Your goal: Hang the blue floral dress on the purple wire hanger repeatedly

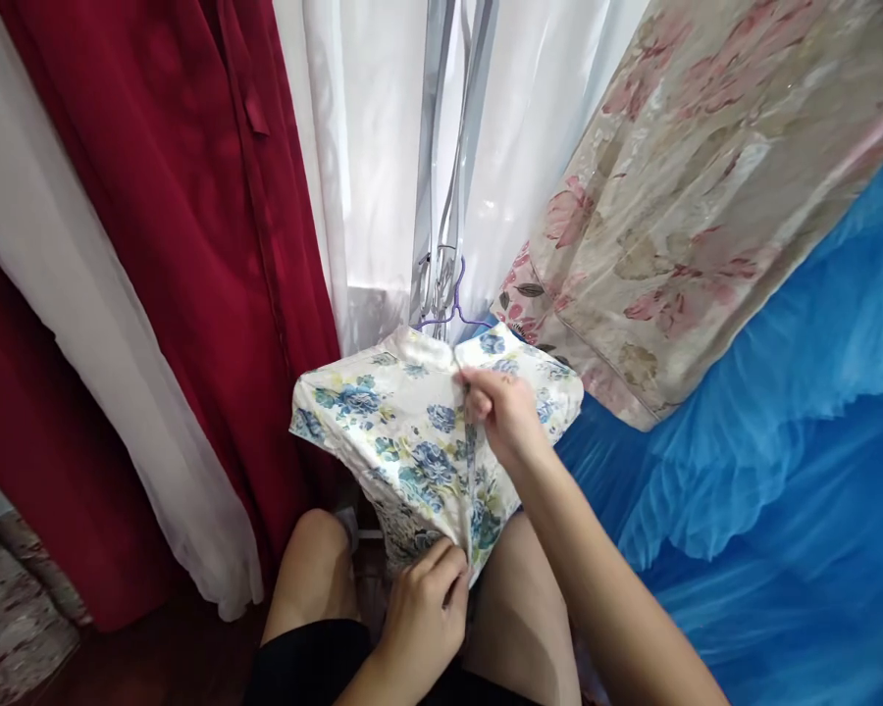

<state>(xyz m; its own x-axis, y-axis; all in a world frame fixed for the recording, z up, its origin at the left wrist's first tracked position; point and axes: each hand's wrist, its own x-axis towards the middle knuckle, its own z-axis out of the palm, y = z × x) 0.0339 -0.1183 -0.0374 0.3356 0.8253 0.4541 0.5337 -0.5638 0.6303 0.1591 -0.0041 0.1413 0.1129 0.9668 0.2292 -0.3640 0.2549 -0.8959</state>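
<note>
A white short-sleeved garment [412,441] with blue flowers and green leaves hangs from a purple hanger [457,306]. Its lower end is hidden behind my left hand and legs, so I cannot tell whether it is a blouse or a dress. A closure that looks like a zipper [471,490] runs down its middle. High on this line, just below the collar, my right hand [504,407] is closed in a pinch on the edge. Farther down, my left hand [428,598] grips the cloth beside the same seam, its fingers closed.
Dark red curtains [191,245] and white curtains [372,147] hang behind. Grey straps [441,118] come down to the hanger. On the right hang a beige cloth with pink flowers [677,216] and blue ruffled tulle [765,490]. My bare knees flank the garment.
</note>
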